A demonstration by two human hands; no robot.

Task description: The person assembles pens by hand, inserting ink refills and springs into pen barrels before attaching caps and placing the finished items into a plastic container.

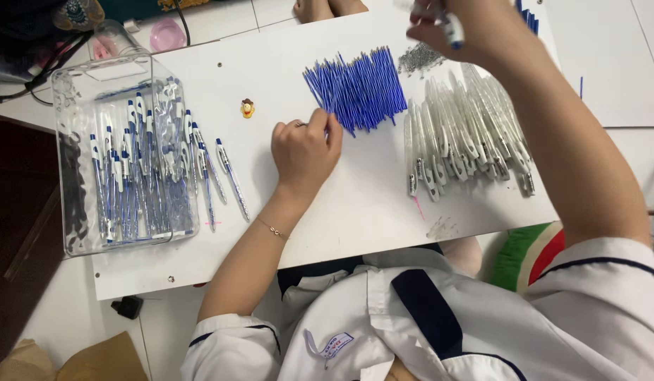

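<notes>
My worktop (355, 204) is a smooth, matt white board, and the blue refills (358, 88) on it look like thin, glossy plastic tubes. The pen barrels (468, 134) beside them are clear and white plastic with a slight shine, and the box (104, 77) of finished pens is glossy transparent plastic. My sleeves (595, 282) are soft white cloth.

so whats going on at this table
A person sits at a white board sorting pen parts. Their left hand rests at the edge of a pile of blue refills, fingers curled. Their right hand holds a small pen part up near the top edge. Clear pen barrels lie to the right, and finished pens fill a clear tray on the left.
</notes>
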